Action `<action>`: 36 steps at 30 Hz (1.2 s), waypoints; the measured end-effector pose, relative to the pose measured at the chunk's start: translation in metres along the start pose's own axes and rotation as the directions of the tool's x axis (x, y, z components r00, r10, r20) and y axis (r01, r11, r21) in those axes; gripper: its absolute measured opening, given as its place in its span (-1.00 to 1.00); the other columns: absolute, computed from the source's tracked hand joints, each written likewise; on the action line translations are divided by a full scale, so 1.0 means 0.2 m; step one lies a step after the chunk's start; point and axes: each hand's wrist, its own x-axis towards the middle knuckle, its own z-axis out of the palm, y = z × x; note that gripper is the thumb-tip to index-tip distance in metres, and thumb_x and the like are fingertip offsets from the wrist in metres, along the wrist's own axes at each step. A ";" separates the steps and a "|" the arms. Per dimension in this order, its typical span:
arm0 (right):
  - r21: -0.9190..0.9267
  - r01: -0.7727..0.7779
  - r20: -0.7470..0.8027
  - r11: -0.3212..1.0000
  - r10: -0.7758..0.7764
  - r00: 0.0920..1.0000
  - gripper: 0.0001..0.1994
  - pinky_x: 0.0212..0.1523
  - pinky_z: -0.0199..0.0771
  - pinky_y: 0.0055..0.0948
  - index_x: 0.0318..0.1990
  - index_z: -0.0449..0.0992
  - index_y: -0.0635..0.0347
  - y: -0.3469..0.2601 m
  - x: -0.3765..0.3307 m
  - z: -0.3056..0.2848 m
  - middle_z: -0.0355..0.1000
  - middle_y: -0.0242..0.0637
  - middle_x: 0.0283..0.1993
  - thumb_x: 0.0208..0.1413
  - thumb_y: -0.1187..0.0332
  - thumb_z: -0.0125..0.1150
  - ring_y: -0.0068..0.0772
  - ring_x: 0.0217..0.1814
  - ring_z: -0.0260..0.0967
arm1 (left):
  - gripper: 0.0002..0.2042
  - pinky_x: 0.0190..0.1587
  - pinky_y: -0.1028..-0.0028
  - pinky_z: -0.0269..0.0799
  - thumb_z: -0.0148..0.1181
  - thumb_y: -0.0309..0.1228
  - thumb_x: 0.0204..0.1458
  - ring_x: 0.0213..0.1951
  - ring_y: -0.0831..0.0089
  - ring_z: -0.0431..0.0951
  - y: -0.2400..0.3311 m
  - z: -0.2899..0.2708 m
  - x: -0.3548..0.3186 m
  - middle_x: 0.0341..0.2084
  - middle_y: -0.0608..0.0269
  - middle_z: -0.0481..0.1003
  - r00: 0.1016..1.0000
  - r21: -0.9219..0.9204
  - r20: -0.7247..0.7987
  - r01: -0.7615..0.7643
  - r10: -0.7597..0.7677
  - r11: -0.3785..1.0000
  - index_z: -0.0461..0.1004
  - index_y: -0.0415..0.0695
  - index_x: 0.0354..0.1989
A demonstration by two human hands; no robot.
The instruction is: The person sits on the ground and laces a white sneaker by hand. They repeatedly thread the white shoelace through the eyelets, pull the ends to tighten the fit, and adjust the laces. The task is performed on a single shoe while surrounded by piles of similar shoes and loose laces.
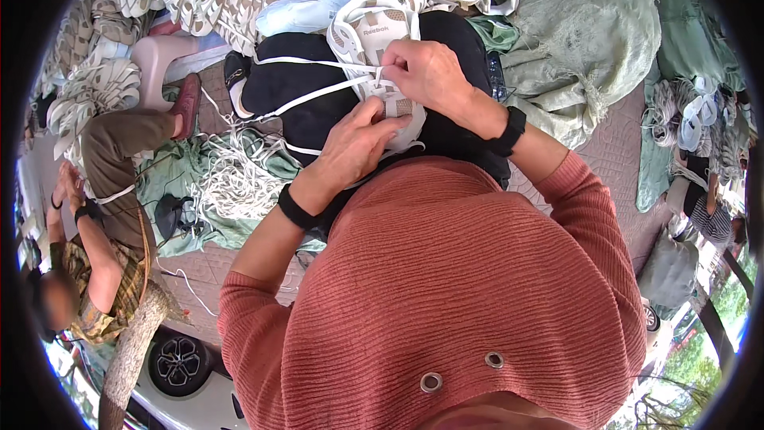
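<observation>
A white and beige sneaker upper (pixel 371 41) lies across my lap, its tongue pointing away from me. Its flat white shoelace (pixel 322 95) is partly threaded, and long loops trail off to the left over my dark trousers. My left hand (pixel 350 143) grips the near part of the upper, thumb and fingers bent on it beside the lower eyelets. Above it, my right hand (pixel 430 76) pinches the lace at the middle of the upper, just below the tongue's label. The exact fingertip contact on the lace is partly hidden.
Piles of similar uppers (pixel 215 0) bank up beyond my knees. A tangled heap of white laces (pixel 239 179) lies on green cloth at my left. A pale stool (pixel 159 56) stands farther left, near a seated person (pixel 99 263). At the right sits a bulky grey-green sack (pixel 589 32).
</observation>
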 end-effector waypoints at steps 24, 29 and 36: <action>0.163 0.184 0.103 0.969 -0.202 0.974 -0.61 -0.12 0.44 -0.26 -0.10 0.41 0.14 0.13 -0.10 -0.16 0.33 -0.26 -0.12 -0.14 0.63 0.29 -0.13 -0.17 0.40 | -0.85 -0.07 0.24 0.22 0.26 -0.43 -0.04 -0.06 0.22 0.33 -0.10 -0.31 0.36 -0.17 0.22 0.35 0.971 0.525 0.134 -0.239 0.198 0.817 0.48 -0.12 -0.31; 0.211 0.145 0.134 0.967 -0.175 0.975 -0.60 -0.22 0.46 -0.35 -0.07 0.42 0.17 0.10 -0.12 -0.17 0.32 -0.24 -0.17 -0.12 0.65 0.32 -0.23 -0.24 0.40 | -0.91 -0.02 0.24 0.17 0.22 -0.39 0.01 -0.10 0.22 0.32 -0.19 -0.51 0.39 -0.23 0.25 0.37 0.954 0.563 0.041 -0.268 0.298 0.782 0.48 -0.12 -0.40; -0.151 0.451 0.075 0.880 -0.445 0.892 -0.70 -0.51 0.51 -0.35 -0.03 0.52 0.07 -0.01 -0.10 -0.05 0.47 -0.30 -0.32 0.04 0.44 0.19 -0.31 -0.45 0.51 | -0.78 -0.25 0.54 0.20 0.15 -0.34 0.18 -0.35 0.56 0.35 -0.11 -0.63 0.26 -0.43 0.37 0.36 0.946 -0.402 0.112 0.322 -0.303 0.857 0.52 -0.23 -0.43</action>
